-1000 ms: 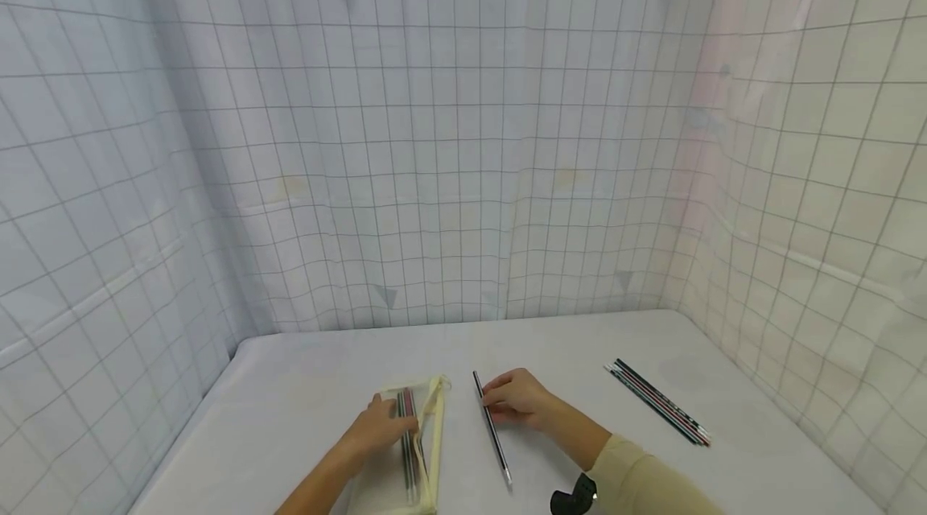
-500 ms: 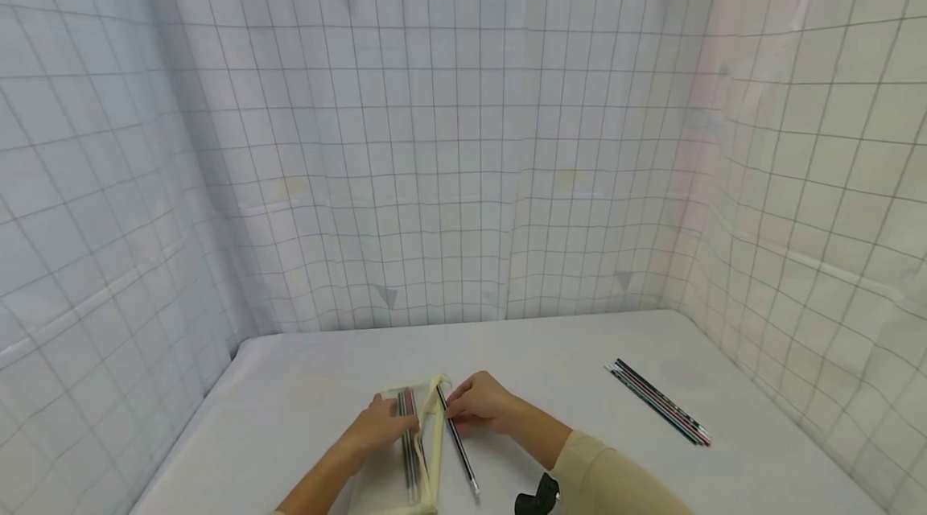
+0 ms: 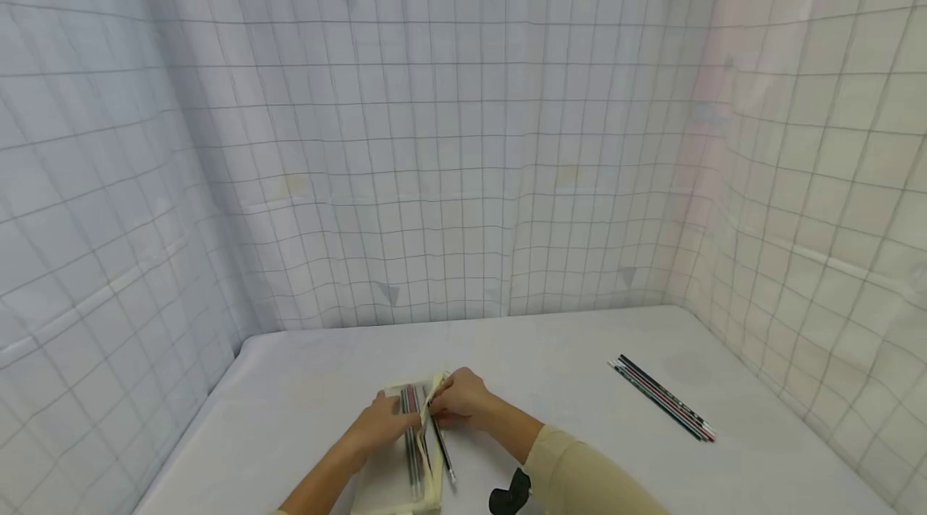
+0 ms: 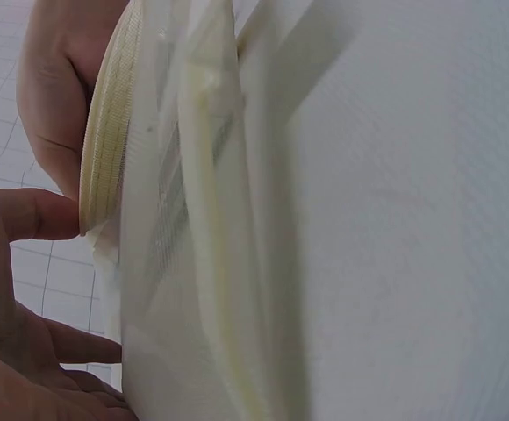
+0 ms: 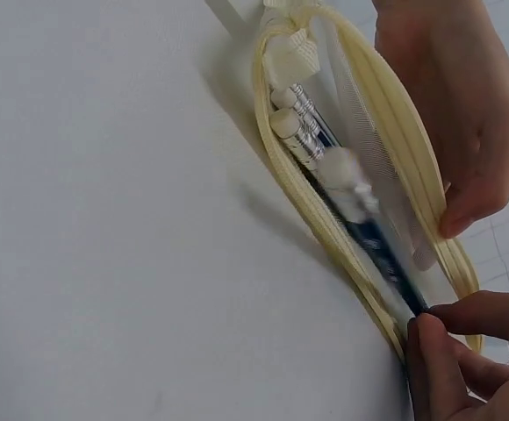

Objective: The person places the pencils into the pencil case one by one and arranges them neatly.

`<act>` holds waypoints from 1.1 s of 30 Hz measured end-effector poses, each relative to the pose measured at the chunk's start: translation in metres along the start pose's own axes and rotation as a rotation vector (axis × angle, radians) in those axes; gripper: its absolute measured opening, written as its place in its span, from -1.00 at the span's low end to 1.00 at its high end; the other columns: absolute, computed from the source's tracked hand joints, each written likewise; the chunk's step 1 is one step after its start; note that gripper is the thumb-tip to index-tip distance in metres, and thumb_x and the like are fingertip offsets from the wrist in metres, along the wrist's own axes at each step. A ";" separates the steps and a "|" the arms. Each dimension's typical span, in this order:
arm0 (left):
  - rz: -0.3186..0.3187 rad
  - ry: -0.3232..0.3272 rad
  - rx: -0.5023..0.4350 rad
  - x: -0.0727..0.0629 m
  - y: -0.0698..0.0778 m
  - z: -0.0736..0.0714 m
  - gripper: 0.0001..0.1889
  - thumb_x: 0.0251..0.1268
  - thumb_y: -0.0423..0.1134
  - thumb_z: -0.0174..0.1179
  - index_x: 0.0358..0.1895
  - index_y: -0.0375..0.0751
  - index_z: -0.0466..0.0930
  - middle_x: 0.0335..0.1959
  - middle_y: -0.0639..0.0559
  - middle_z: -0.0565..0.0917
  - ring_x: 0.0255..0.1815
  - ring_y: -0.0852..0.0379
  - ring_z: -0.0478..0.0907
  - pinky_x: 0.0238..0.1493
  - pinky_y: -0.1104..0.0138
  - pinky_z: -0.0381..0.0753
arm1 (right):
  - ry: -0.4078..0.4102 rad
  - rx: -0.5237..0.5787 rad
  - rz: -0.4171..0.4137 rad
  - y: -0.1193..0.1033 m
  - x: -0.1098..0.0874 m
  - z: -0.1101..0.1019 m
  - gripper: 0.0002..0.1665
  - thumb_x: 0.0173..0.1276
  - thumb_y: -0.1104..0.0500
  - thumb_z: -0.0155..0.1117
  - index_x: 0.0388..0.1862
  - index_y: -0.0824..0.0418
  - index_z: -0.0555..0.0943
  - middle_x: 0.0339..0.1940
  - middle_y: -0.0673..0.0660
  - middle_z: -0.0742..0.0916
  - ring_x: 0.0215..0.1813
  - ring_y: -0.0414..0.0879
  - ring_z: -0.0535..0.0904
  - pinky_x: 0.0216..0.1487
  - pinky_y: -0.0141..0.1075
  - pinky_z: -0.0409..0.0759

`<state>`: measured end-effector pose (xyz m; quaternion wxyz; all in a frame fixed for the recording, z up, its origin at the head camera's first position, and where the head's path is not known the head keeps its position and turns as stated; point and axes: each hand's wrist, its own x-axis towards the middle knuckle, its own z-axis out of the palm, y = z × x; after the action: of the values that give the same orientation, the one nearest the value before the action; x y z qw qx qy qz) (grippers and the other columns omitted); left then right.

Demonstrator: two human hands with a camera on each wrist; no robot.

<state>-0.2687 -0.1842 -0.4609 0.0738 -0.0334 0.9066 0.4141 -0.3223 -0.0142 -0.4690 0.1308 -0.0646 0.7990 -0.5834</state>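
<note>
A translucent mesh pencil case with a pale yellow zipper edge lies on the table, its mouth gaping. My left hand grips it from the left, the thumb at the lifted zipper edge. Several pencils with white erasers lie inside. In my right hand, thumb and fingers pinch one dark pencil. That pencil slants at the opening, its white eraser end toward me. In the left wrist view the case's mesh side hides most of the contents.
Several dark, red and green pencils lie side by side at the right of the white table. White grid-patterned curtains enclose the back and both sides. A black device sits below my right wrist.
My right hand has moved left with the dark pencil, from the table beside the pencil case to its opening. My left hand stays on the case.
</note>
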 end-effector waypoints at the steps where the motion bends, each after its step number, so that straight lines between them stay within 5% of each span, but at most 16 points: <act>1: -0.003 -0.002 -0.004 0.000 0.000 0.000 -0.09 0.09 -0.06 0.31 0.44 -0.63 0.28 0.52 -0.72 -0.08 0.48 -0.67 0.02 0.38 -0.39 0.13 | 0.003 -0.007 -0.010 0.000 0.000 0.001 -0.85 0.12 0.51 0.51 -0.44 0.35 0.70 -0.49 0.13 0.72 -0.51 -0.13 0.68 -0.44 -0.31 0.72; 14: 0.015 -0.003 -0.045 0.000 -0.004 0.001 -0.09 0.05 -0.09 0.31 0.44 -0.63 0.28 0.52 -0.71 -0.09 0.48 -0.68 0.02 0.36 -0.42 0.14 | 0.012 -0.139 -0.055 0.010 0.013 0.013 -0.84 0.11 0.43 0.50 -0.59 0.28 0.73 -0.78 0.08 0.67 -0.75 -0.20 0.58 -0.61 -0.32 0.66; 24: 0.020 0.002 -0.042 0.001 -0.006 -0.001 -0.07 0.02 -0.07 0.32 0.43 -0.63 0.29 0.52 -0.72 -0.08 0.49 -0.66 0.02 0.38 -0.40 0.14 | -0.112 0.032 0.058 0.002 0.010 0.012 -0.93 0.28 0.45 0.37 -0.40 0.35 0.72 -0.63 0.20 0.72 -0.68 -0.16 0.60 -0.60 -0.32 0.66; 33: 0.024 -0.007 -0.040 0.003 -0.007 -0.001 -0.11 0.03 -0.06 0.32 0.42 -0.58 0.34 0.52 -0.69 0.00 0.44 -0.63 0.15 0.31 -0.40 0.24 | -0.117 -0.088 0.017 -0.003 0.003 -0.003 -0.92 0.27 0.39 0.43 -0.41 0.29 0.72 -0.54 0.19 0.75 -0.61 -0.11 0.63 -0.60 -0.29 0.62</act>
<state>-0.2706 -0.1892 -0.4660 0.0716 -0.0225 0.8983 0.4330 -0.3267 -0.0130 -0.4656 0.1792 -0.0975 0.8152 -0.5420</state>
